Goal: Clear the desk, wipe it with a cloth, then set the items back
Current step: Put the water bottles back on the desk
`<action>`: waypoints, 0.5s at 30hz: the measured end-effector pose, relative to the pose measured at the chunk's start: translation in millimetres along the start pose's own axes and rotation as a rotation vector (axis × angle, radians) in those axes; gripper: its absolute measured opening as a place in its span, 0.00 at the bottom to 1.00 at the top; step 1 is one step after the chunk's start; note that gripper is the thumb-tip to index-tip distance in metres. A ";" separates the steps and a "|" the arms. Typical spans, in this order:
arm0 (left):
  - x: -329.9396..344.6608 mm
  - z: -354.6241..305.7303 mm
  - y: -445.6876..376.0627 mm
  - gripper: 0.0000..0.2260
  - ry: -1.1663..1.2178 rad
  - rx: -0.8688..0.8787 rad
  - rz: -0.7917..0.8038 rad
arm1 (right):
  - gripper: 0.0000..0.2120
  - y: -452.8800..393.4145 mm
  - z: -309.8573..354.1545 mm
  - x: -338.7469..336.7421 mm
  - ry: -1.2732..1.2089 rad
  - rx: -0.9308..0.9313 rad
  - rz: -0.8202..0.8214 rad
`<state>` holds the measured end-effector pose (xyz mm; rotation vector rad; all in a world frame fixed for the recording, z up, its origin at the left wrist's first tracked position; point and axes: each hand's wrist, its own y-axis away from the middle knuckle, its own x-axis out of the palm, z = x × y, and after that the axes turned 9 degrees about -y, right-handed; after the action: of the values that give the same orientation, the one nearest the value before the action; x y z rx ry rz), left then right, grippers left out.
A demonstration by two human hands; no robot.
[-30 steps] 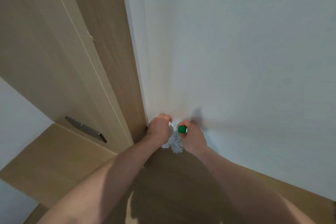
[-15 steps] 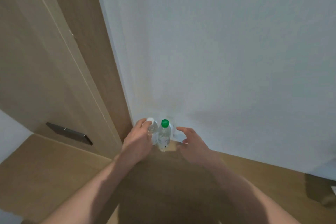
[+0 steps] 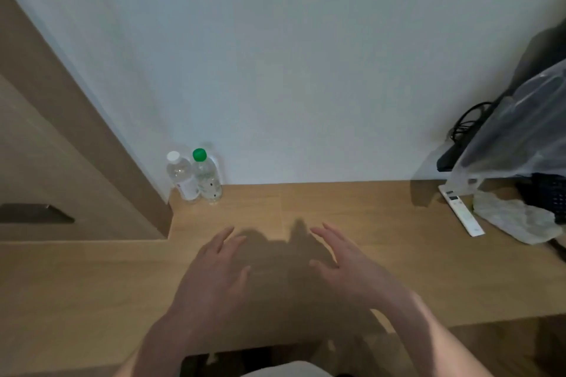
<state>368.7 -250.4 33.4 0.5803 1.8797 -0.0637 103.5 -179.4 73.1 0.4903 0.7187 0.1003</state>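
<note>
Two clear plastic bottles stand upright side by side in the desk's back left corner against the wall: one with a white cap (image 3: pixel 181 176) and one with a green cap (image 3: pixel 207 176). My left hand (image 3: pixel 214 272) and my right hand (image 3: pixel 343 260) hover over the middle of the wooden desk (image 3: pixel 306 211), palms facing each other, fingers straight and spread, holding nothing. Both hands are well in front of the bottles and apart from them.
A wooden cabinet with a dark handle (image 3: pixel 33 213) borders the desk on the left. At the right lie a white remote (image 3: pixel 461 210), a crumpled pale cloth (image 3: pixel 511 220), a clear plastic bag (image 3: pixel 514 138) and dark cables (image 3: pixel 465 124). A white wall runs behind.
Both hands let go of the two bottles in the corner and drew back toward me over the desk. The view tilted down and turned right, which brought the items at the right into sight.
</note>
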 end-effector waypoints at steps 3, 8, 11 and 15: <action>0.7 -29.5 10.2 0.27 0.020 0.090 0.005 | 0.32 33.5 -27.5 -8.4 -0.041 0.014 -0.035; 5.4 -108.8 35.3 0.26 -0.107 0.227 -0.054 | 0.31 109.1 -72.6 -32.7 -0.211 0.089 -0.107; 24.6 -161.7 51.5 0.28 -0.155 0.302 -0.011 | 0.30 164.1 -113.5 -46.5 -0.237 0.149 -0.162; 60.7 -245.2 82.3 0.29 -0.178 0.400 0.013 | 0.31 238.0 -189.7 -61.9 -0.195 0.218 -0.265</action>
<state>174.5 -79.1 92.6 0.8301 1.6963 -0.4763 -48.7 90.1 98.7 0.5993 0.5994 -0.2733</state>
